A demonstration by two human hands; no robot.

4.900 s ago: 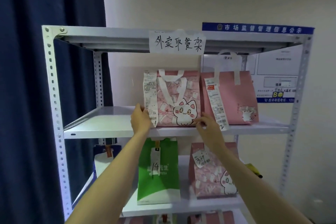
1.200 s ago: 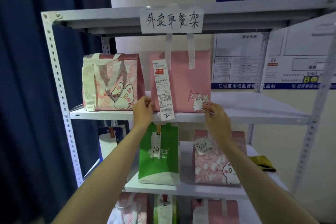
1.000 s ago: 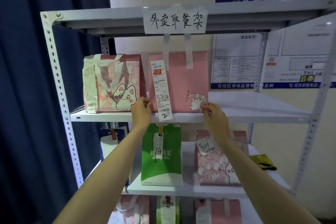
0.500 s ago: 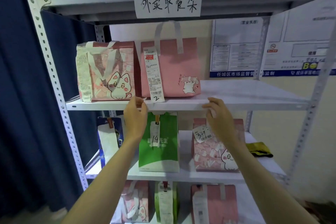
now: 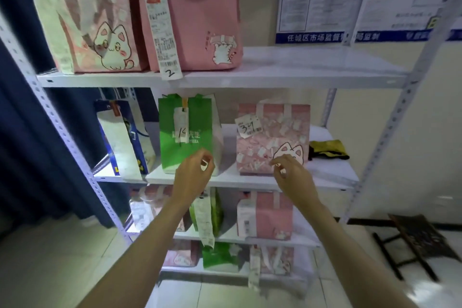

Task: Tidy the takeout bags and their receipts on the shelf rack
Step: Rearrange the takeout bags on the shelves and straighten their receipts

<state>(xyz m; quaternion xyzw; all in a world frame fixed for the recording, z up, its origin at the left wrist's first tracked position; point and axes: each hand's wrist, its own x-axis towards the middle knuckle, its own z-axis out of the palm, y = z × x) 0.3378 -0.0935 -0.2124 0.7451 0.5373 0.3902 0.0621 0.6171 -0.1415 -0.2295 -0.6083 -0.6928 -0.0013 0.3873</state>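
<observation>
Hands (image 5: 193, 170) have dropped from the pink bag (image 5: 200, 15), empty.

The shelf rack (image 5: 300, 75) in front of me looks like painted metal, white and faintly glossy, with perforated uprights at the frame's edges. At upper centre the plain pink bag (image 5: 200, 20) looks like matt, soft cloth with fabric strap handles; its receipt (image 5: 162, 30) is thin printed paper. The green bag (image 5: 187, 137) at centre has a smoother, slight sheen, with a paper slip hanging on it. The notices (image 5: 320, 2) at upper right look glossy, as do the pale floor tiles (image 5: 50, 265) at lower left.
</observation>
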